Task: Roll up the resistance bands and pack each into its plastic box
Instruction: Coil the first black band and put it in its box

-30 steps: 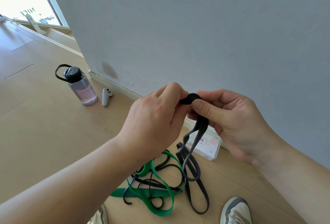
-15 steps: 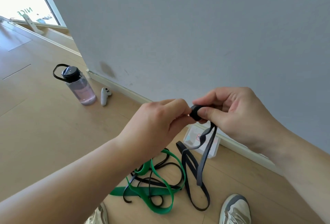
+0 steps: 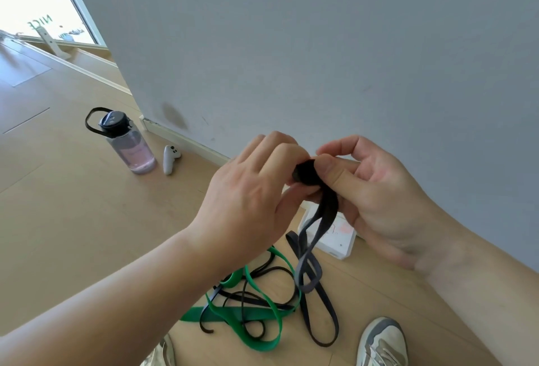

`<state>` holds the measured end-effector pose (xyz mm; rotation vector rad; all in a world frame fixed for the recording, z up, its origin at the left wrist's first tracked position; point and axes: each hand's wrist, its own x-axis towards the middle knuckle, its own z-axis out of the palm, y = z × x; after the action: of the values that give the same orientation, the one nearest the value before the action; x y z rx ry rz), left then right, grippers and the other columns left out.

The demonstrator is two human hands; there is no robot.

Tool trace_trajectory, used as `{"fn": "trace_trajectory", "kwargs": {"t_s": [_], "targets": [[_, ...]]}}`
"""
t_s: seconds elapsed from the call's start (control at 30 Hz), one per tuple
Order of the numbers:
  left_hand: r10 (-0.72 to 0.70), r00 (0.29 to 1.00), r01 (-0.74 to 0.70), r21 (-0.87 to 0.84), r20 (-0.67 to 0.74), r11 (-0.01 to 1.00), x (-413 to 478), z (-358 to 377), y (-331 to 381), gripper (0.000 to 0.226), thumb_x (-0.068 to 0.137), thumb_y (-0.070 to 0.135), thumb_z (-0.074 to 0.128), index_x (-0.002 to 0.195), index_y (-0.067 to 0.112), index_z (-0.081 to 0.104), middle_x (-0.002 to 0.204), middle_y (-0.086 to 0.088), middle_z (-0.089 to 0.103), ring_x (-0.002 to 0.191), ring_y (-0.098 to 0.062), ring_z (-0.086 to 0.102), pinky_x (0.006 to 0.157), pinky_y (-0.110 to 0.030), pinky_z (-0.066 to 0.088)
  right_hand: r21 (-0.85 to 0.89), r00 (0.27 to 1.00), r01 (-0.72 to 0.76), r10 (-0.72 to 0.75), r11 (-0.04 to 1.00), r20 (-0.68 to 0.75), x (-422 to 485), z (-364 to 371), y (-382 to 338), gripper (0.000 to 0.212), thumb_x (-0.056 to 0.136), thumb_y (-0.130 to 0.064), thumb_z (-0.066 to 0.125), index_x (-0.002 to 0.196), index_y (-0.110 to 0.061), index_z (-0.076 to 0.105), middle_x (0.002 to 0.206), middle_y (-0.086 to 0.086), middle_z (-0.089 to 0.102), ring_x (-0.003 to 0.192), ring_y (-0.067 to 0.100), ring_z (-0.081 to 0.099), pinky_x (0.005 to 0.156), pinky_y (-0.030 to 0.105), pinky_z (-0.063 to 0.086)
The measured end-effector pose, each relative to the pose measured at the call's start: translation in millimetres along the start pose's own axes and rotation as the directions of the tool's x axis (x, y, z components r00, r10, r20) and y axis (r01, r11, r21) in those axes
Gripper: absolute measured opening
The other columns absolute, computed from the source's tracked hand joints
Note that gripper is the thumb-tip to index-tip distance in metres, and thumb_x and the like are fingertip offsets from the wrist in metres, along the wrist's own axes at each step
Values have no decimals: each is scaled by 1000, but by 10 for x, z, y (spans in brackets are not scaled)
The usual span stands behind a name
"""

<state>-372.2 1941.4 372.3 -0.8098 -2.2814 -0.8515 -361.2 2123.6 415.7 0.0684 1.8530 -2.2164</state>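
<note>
Head camera looks down on the dark grey band [image 3: 327,211], held up in the air between both hands. Its top end is wound into a small, tight roll [image 3: 304,174], nearly black in the shade of the fingers. The left hand [image 3: 250,199] comes in with its back to the lens, fingers curled and pinching the roll's left side. The right hand [image 3: 379,199] is clamped on the other side, thumb pressed flat on the front of the roll and fingers curled behind it.

From the roll the loose part drops straight down below the hands as a flat, matte, doubled strip, the two strands side by side and closing in a rounded loop at the bottom. Whether that loop touches the floor cannot be told.

Just under the right hand, behind the hanging strip, a white plastic box [image 3: 339,244] with a printed label lies on the wooden floor [image 3: 73,220], close to the skirting of the grey wall [image 3: 320,44].

Below both hands sits a tangle on the floor: a wide green band [image 3: 259,342] looping over itself, a thin black band [image 3: 256,297] threaded through it, and another long dark band [image 3: 326,322] lying beside them. A grey and white shoe [image 3: 382,342] shows under the right wrist.

Out to the left of the left hand stands a clear water bottle [image 3: 131,147] with a black lid and carry loop, a small white controller [image 3: 169,158] lying just beside it.
</note>
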Motion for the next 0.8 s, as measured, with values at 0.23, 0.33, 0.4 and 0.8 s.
{"fn": "trace_trajectory", "kwargs": {"t_s": [0.23,0.33,0.4,0.8], "targets": [[-49,997,48,-7,-67,999,26,4,-8,28,95,24,76,91,4,56,89,-4,59,67,-21,54,51,-40,48,-39,993,115,-116,993,-30,28,-53,9,26,68,-13,78,94,-8,78,97,20,79,94,35,78,85,33,62],[-77,995,75,-27,-67,997,6,32,-23,29,94,26,78,93,5,57,90,-3,60,69,-20,55,52,-39,49,-110,989,125,-132,986,-61,38,-40,11,22,74,-12,78,95,-8,79,94,19,80,92,40,77,87,42,63],[-150,988,145,-113,-31,983,0,52,-6,28,90,26,81,95,6,62,92,-1,63,74,-15,59,57,-36,52,-225,976,169,-195,960,-96,55,-23,10,12,80,-5,80,90,-12,80,89,14,81,87,35,78,87,45,63],[-506,789,611,-532,348,586,114,-113,55,32,86,0,80,111,20,75,95,1,79,90,-12,77,89,-32,62,-521,938,289,-345,803,-11,67,-49,-17,21,76,-2,86,87,-19,82,86,-4,82,84,11,79,83,26,62]]}}
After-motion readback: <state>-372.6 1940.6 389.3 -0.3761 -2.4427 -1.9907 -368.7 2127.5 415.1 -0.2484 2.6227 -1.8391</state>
